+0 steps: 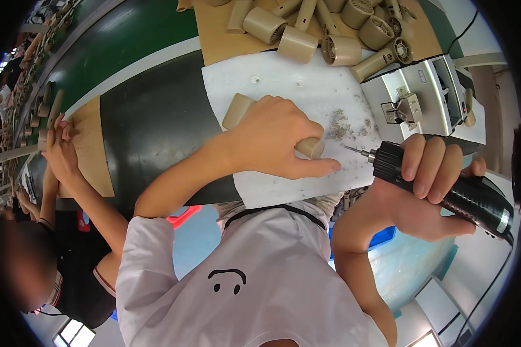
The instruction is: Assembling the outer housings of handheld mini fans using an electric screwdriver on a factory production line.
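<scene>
A beige hair dryer lies on the white foam sheet, with my left hand wrapped over it. Its round head sticks out on the far left side of that hand, and its handle end shows between thumb and fingers; the middle is hidden. My right hand grips a black electric screwdriver. The thin bit points left toward the handle end, some way apart from it. Beyond the bit, many small screws lie scattered on the foam.
Several beige hair dryers are heaped on cardboard at the back. A screw feeder box stands at the right. The dark bench mat spreads leftward. At far left, a co-worker's hands hold a beige part. A cord hangs from the screwdriver.
</scene>
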`<state>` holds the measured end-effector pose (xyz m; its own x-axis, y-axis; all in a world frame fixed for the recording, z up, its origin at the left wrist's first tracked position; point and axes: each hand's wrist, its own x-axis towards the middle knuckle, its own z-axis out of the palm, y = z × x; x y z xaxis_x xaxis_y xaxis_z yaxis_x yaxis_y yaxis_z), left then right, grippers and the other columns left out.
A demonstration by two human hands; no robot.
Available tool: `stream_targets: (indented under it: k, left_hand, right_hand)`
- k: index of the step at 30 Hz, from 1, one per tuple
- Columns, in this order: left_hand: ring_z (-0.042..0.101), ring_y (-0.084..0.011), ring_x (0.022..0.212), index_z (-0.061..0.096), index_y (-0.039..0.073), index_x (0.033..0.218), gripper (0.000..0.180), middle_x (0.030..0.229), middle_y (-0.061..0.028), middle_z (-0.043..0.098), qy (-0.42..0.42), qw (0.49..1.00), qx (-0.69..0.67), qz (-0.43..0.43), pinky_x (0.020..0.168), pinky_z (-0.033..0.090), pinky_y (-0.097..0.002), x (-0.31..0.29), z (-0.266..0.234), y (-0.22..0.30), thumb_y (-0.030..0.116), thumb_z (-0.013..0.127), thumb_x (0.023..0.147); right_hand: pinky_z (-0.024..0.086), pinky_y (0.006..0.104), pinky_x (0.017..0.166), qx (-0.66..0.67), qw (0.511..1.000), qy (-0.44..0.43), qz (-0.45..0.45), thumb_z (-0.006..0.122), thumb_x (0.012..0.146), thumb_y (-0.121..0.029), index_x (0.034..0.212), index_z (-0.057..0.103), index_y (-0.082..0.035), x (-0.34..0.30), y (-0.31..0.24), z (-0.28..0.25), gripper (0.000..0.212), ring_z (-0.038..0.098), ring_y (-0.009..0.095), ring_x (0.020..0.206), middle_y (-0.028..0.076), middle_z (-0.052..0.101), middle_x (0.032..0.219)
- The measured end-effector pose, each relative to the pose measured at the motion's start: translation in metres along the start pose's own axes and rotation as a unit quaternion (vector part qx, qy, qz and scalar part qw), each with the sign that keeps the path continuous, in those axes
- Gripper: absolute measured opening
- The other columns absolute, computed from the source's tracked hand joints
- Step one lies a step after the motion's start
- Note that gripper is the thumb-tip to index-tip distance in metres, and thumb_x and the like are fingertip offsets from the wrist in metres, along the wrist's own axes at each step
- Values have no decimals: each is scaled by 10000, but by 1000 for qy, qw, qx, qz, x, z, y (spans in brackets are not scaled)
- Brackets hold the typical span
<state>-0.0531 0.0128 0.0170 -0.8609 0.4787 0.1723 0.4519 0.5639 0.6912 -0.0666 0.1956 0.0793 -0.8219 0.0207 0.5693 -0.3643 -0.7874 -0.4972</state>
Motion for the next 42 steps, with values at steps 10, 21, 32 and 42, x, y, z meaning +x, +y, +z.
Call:
stream_targets:
  k: [10,21,32,42]
  left_hand:
    - [423,-274,390,501,88,478,352,421,-63,431,65,998,17,-9,395,321,-369,-3,8,5,270,694,710]
    - [420,-319,396,506,78,477,364,417,-97,431,78,996,-4,-44,402,339,-384,0,10,15,278,705,707]
    - [488,-313,422,557,64,496,469,422,-107,476,43,995,-37,-79,457,413,-390,-1,7,15,426,609,789]
    - [445,-268,400,529,69,523,388,443,-74,455,46,998,-28,-25,410,346,-353,-4,7,9,302,668,800]
  right_hand:
    - [349,250,526,9,1000,2,-1,462,880,-619,1130,474,-91,-21,13,-4,584,420,85,545,-36,437,634]
    - [356,247,521,9,999,-50,-13,498,870,-629,1167,492,-96,-26,22,-6,611,439,90,535,-25,464,646]
    - [416,375,532,-339,924,126,-128,230,732,-896,1160,425,-144,36,-7,-90,886,438,227,541,101,478,617]
    - [430,406,531,-472,859,189,-68,304,708,-901,1019,396,-113,53,13,-88,851,441,232,530,117,502,603]
